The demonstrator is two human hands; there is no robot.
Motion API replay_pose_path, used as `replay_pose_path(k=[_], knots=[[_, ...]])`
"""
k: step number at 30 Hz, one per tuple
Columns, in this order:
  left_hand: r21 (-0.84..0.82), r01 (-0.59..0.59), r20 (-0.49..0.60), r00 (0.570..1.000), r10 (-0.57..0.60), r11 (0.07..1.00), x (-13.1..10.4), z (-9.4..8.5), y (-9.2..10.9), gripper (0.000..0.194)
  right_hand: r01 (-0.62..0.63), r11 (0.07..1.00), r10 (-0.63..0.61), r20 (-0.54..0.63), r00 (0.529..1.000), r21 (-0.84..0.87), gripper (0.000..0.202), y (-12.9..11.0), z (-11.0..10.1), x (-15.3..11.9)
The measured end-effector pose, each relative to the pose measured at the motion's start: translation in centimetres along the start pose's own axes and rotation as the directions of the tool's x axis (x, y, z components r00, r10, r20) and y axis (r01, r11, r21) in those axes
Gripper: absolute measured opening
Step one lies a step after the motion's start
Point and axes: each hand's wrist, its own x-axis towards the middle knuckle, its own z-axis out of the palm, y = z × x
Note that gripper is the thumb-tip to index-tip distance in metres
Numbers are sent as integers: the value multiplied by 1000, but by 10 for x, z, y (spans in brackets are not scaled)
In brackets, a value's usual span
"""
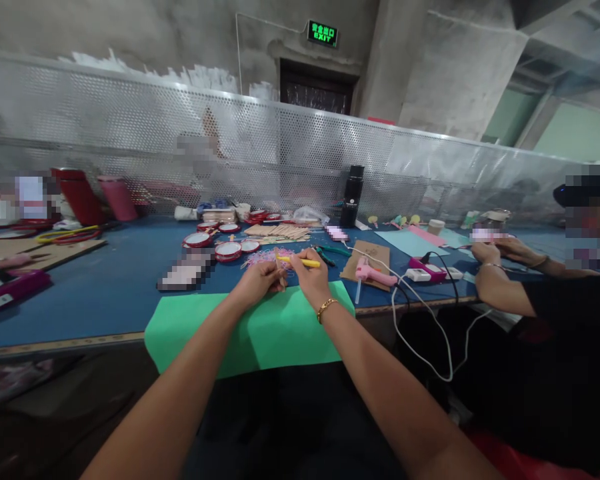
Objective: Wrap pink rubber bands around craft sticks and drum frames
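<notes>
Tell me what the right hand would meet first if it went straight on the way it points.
Probably the stick in the left hand, by the tip of the pen; the coloured pile seems to lie beyond, though depth is unclear.

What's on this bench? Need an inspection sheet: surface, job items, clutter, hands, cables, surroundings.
Surface: blue tabletop; green sheet draped over its front edge.
Job items: thin brown stick, apparently wooden; yellow pen-like tool, exact type unclear.
Clutter: red-rimmed round tins, loose wooden sticks, black bottle, pink glue gun partly over cardboard.
Hands: left hand grips the stick; right hand holds the yellow tool. Contact between stick and tool: cannot tell.
Cables: white cable loops below the front edge; black lead at the purple power strip.
Surroundings: perforated metal panel behind, lit EXIT sign, co-worker's arm at right.
</notes>
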Motion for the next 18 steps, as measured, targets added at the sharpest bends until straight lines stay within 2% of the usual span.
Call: replay_pose_path(k=[6,13,18], knots=[[7,20,0,1000,-20,1000,1,0,-1,46,-16,1000,16,-57,998,-6,31,3,0,0],[-14,0,3,1000,0,1000,1,0,-2,48,-4,1000,4,10,1000,19,28,2,1,0],[13,24,-5,1000,-24,1000,0,0,0,46,-16,1000,15,-62,998,-5,30,1,0,0]])
